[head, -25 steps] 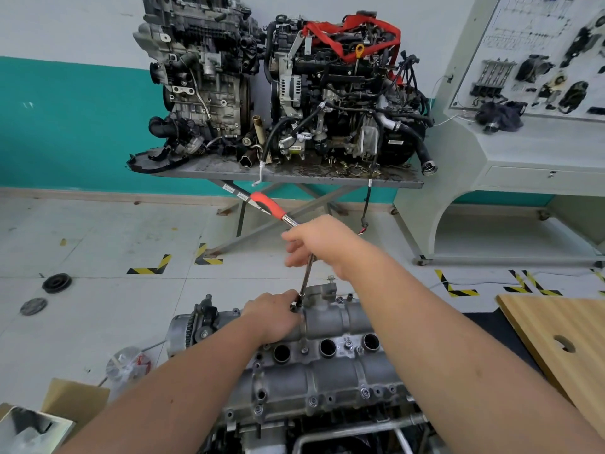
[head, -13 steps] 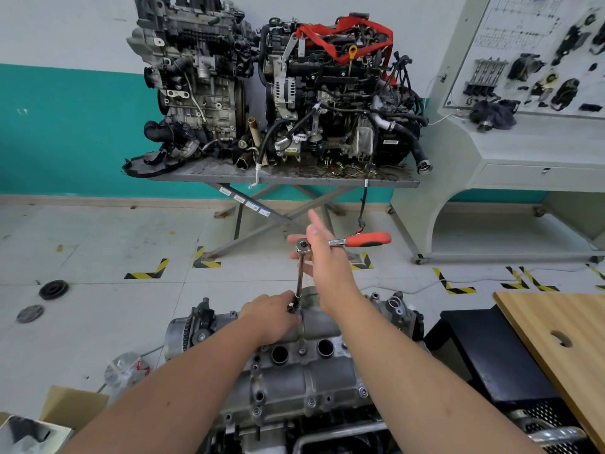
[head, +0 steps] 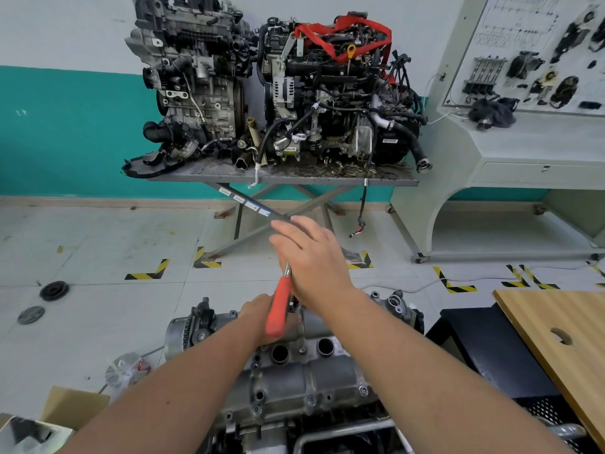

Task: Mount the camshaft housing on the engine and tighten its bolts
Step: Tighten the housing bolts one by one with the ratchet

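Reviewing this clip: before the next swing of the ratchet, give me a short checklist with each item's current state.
1. Camshaft housing seated on the engine: ok, it lies flat on top.
2. Ratchet under control: ok, the right hand covers its head end, fingers straight; the red handle points back toward the person.
3. Extension steadied: ok, the left hand is down at its base on the housing.
4. Socket engaged on the bolt: cannot tell, both hands hide it.
5. Handle path: not ok, the red handle lies over the left hand.
6. Other bolts tight: cannot tell; heads sit in the front flange, torque is not visible.
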### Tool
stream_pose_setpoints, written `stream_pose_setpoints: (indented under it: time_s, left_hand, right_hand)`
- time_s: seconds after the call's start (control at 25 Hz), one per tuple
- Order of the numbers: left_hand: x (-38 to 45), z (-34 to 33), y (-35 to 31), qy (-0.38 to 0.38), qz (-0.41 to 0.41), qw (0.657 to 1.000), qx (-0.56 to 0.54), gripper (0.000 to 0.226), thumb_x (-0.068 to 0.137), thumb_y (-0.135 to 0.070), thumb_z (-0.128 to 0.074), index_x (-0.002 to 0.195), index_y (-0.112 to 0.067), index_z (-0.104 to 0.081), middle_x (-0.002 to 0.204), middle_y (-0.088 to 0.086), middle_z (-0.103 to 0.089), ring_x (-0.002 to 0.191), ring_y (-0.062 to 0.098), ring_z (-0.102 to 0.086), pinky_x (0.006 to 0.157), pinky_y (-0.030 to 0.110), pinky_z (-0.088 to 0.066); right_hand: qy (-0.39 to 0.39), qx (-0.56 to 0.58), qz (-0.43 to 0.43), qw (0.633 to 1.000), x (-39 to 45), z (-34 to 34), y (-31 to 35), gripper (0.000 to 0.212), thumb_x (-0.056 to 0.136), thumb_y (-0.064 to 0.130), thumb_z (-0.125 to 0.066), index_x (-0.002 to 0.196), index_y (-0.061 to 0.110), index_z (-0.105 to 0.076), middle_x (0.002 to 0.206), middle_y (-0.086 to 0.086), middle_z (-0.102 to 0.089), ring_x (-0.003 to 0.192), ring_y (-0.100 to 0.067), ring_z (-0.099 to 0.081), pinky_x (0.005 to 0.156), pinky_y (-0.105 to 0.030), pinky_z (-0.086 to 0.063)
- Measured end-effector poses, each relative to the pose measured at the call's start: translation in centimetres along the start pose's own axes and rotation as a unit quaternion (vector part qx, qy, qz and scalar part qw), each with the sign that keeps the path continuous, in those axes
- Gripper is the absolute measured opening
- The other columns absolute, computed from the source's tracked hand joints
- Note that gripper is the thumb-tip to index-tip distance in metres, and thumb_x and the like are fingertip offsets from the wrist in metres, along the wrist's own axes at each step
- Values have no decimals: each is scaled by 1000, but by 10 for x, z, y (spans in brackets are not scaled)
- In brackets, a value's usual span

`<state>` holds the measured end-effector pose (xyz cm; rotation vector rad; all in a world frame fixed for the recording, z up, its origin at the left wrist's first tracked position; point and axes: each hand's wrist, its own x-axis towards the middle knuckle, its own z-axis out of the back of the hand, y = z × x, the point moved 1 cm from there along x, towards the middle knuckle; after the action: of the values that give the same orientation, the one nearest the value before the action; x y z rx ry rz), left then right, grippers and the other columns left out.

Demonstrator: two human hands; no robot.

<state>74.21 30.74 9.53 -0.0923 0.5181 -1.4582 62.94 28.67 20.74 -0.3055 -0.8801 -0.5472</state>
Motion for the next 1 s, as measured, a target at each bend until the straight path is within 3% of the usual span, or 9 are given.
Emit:
stream_pose_setpoints:
  time_s: [0.2,0.32,0.44,0.6,0.68,0.76,0.88,0.92,1.0]
  left_hand:
    - [-2,1,-1,14,31,999,2,34,90,-49,-45,117,-28,-48,106,5,-62,99,30,-55,84,39,-46]
    - [-3,2,-1,20,29,999,9,34,91,-50,-45,116,-27,-47,111,8,-62,104,31,-55,85,40,-45]
    - [-3,2,-2,21,26,999,9,24,91,-49,-45,101,-28,-42,108,9,-61,101,31,-54,83,39,-44]
    - [-3,2,-1,20,26,999,3,30,91,-50,-46,110,-28,-47,107,7,-62,100,30,-54,87,39,-46]
    - [-3,2,-1,17,26,1000,6,31,91,-49,-45,113,-28,-48,108,7,-62,101,30,-55,87,40,-46]
    - [-4,3,-2,16,24,1000,9,32,90,-48,-46,115,-28,-48,109,8,-62,101,31,-55,84,38,-45]
    - [-4,3,-2,16,19,1000,14,31,91,-50,-45,114,-29,-47,111,9,-62,103,31,-55,84,39,-45]
    - [-5,4,-2,16,18,1000,15,31,91,-51,-44,114,-30,-47,112,8,-63,104,31,-55,85,40,-45]
    - [-4,2,-1,16,20,1000,10,31,91,-52,-44,114,-32,-48,112,6,-64,103,30,-55,85,40,-45]
  right_hand:
    - [249,-133,-50,958,30,14,-2,17,93,27,-48,106,16,-51,97,-3,-57,92,-29,-56,72,-38,-33]
    - [332,-131,-56,932,38,17,-3,63,93,63,-14,120,18,-49,107,-7,-58,99,-30,-56,76,-42,-39]
    - [343,-90,-50,934,42,19,-8,47,103,53,-18,117,20,-49,98,-3,-55,92,-30,-57,69,-37,-32]
    - [375,51,-249,892,52,19,-14,32,105,37,-31,95,18,-54,79,0,-62,74,-28,-59,57,-33,-37]
    - [342,255,-438,791,52,20,-14,22,102,28,-38,100,16,-56,74,-4,-74,75,-25,-72,61,-31,-44]
    - [235,463,-581,626,45,22,-7,9,103,22,-41,102,19,-50,75,-4,-76,75,-19,-75,72,-34,-47]
    - [-33,653,-631,417,27,13,1,13,102,10,-50,89,12,-52,69,-4,-72,73,-19,-71,78,-28,-53]
    - [-91,665,-632,387,20,9,3,15,101,10,-54,86,11,-54,67,-2,-70,74,-18,-68,80,-29,-53]
    - [-119,625,-626,451,6,5,7,14,101,23,-57,88,18,-57,75,3,-72,80,-15,-68,77,-29,-53]
